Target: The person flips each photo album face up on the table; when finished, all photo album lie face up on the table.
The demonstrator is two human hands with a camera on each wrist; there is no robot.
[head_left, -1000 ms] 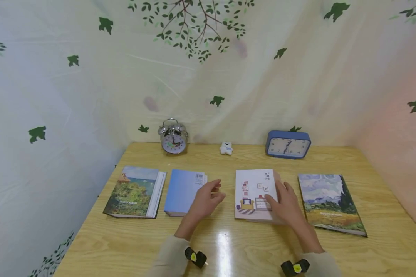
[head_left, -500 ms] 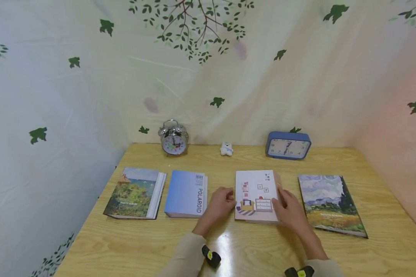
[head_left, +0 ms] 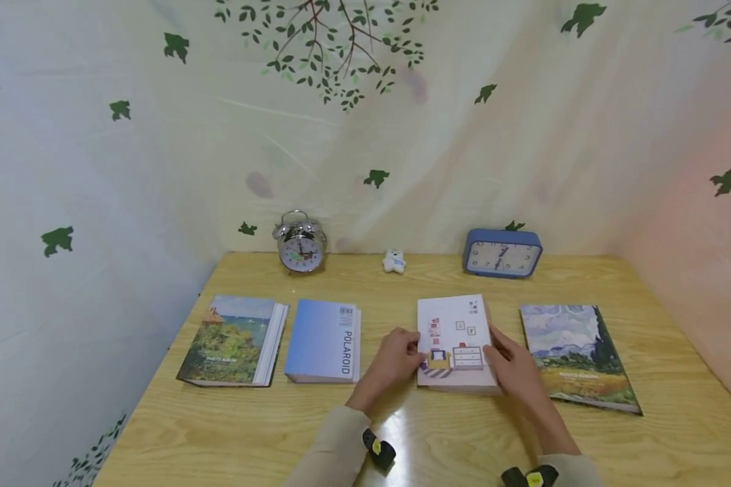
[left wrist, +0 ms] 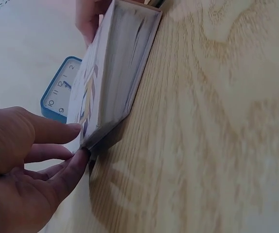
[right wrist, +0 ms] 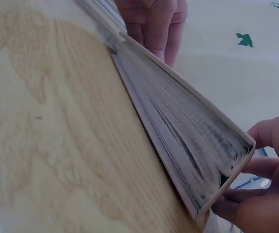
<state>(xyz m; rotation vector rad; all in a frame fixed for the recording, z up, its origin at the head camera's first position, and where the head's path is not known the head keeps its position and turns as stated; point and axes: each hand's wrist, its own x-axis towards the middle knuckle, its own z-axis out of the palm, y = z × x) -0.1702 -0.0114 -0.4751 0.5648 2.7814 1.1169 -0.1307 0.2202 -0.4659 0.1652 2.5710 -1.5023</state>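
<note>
A thick white photo album (head_left: 447, 321) with a drawn room on its cover lies on the table between my hands. My left hand (head_left: 392, 358) pinches its left edge; in the left wrist view the thumb lies on the cover and fingers (left wrist: 74, 170) reach the lower edge. A narrow shadow shows under that side. On the opposite side, my right hand (head_left: 518, 368) grips the spine, thumb over the cover and the other fingers (right wrist: 227, 206) around the spine, partly hidden. The right wrist view shows the album's page edges (right wrist: 178, 126), slightly fanned.
Left of the hands lie a blue Polaroid album (head_left: 319, 341) and a landscape photo album (head_left: 234, 341). Another landscape album (head_left: 579, 355) is close to the right hand. Along the back stand a silver alarm clock (head_left: 301, 250), a small white bear figure (head_left: 394, 261) and a blue clock (head_left: 503, 254).
My left hand has moved right, from beside the blue album to the white album's left edge, and now pinches it. The white album has turned very slightly; the right hand has stayed at its spine.
</note>
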